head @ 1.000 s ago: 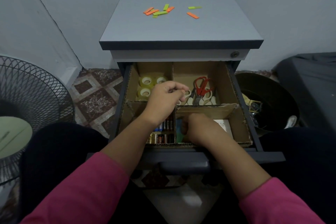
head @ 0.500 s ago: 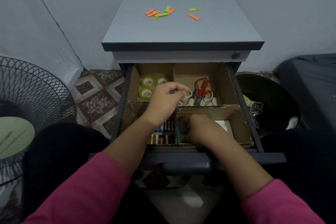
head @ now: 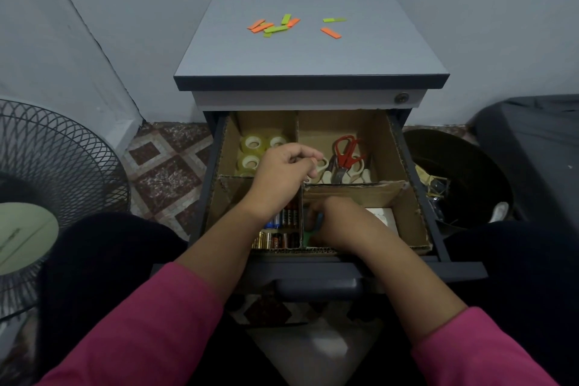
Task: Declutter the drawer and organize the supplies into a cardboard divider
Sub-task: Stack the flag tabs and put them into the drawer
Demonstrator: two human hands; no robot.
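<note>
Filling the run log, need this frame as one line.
stage: sorting into cardboard divider | left hand: curled above middle wall, contents hidden | right hand: on green item, front-right cell | batteries front-left | scissors back-right

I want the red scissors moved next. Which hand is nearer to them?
Left. The left hand hovers just left of the red scissors; the right hand is down in the near-right compartment.

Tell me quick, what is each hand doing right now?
Left hand: fingers curled above the divider; whether it holds anything cannot be told.
Right hand: curled round a small green thing in the front right compartment.
</note>
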